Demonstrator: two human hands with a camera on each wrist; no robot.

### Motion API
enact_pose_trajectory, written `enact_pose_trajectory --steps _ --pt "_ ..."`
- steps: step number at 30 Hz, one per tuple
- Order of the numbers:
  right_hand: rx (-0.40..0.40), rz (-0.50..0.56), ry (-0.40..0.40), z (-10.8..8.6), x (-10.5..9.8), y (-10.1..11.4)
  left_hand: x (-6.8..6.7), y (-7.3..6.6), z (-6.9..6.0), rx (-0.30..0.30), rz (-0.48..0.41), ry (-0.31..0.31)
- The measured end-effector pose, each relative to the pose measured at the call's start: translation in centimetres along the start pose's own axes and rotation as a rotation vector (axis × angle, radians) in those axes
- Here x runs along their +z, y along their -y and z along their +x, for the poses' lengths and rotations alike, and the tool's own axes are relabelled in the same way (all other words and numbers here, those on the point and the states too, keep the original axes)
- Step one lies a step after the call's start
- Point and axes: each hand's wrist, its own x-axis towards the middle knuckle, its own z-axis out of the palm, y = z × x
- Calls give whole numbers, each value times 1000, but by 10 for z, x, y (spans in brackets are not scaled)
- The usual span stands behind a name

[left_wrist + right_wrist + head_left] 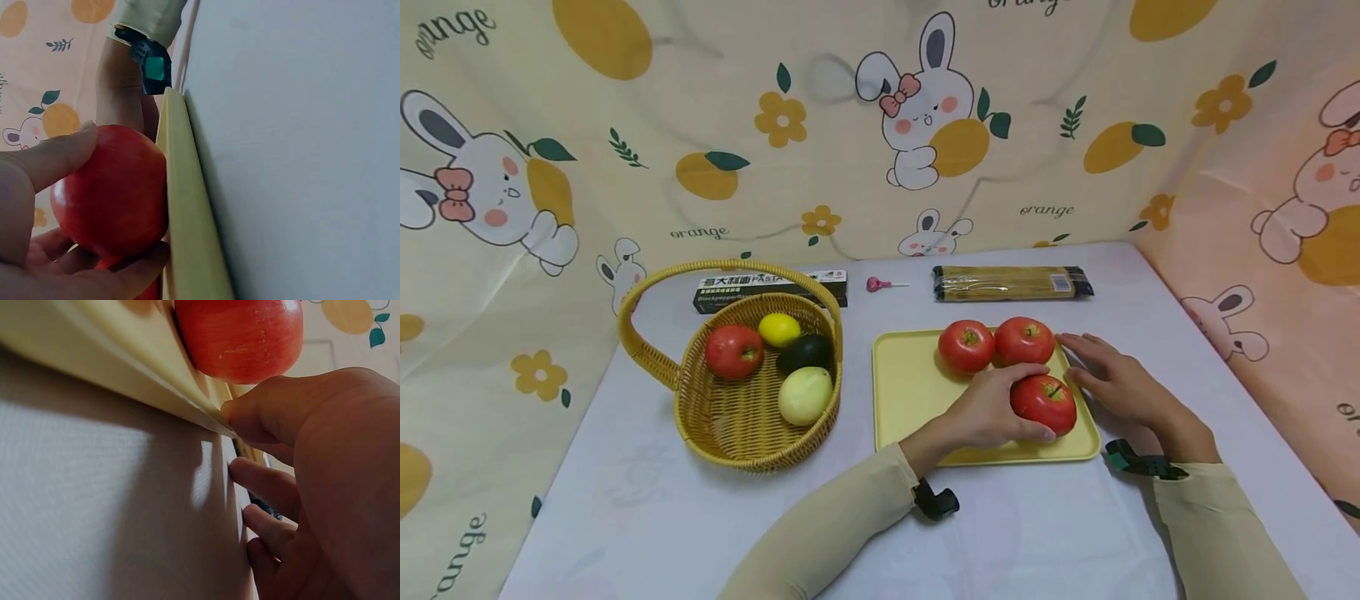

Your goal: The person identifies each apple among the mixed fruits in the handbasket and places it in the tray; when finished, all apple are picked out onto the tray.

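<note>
Head: the left grip (988,412) holds a red apple (1043,407) in a yellow tray (910,400), toward the counter's (1015,533) right edge; the right grip (1126,387) is relaxed. Left wrist: fingers (142,267) clasp the apple. Right wrist: the thumb (259,415) touches the tray's rim.

soft light, dimmer wrist views; diffuse shadows

The pale tabletop (1037,533) carries a basket (741,425) centre-left, a tray (910,400) centre-right, and a box (730,296), pink-headed stick (875,284) and packet (1000,283) mid-frame.
</note>
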Motion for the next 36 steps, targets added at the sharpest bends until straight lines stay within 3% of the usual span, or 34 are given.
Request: enact_pose_trajectory --steps 7,10,13,19,24,30,36 --pt "4 -19 -6 1 1 0 -5 -3 -4 -31 95 17" --pt "4 -25 -7 3 2 0 -15 -1 -12 -14 85 12" --pt "9 -27 1 3 3 0 -28 3 -26 13 18 18" --pt "7 -25 0 3 2 0 -61 0 -70 65 -122 41" --pt "13 -25 -1 2 1 -1 -96 3 -112 131 -169 -14" --pt "16 -20 5 3 1 -2 -143 31 -158 143 -139 -147" --pt "15 -23 -1 1 1 -2 -186 69 -193 87 10 -262"
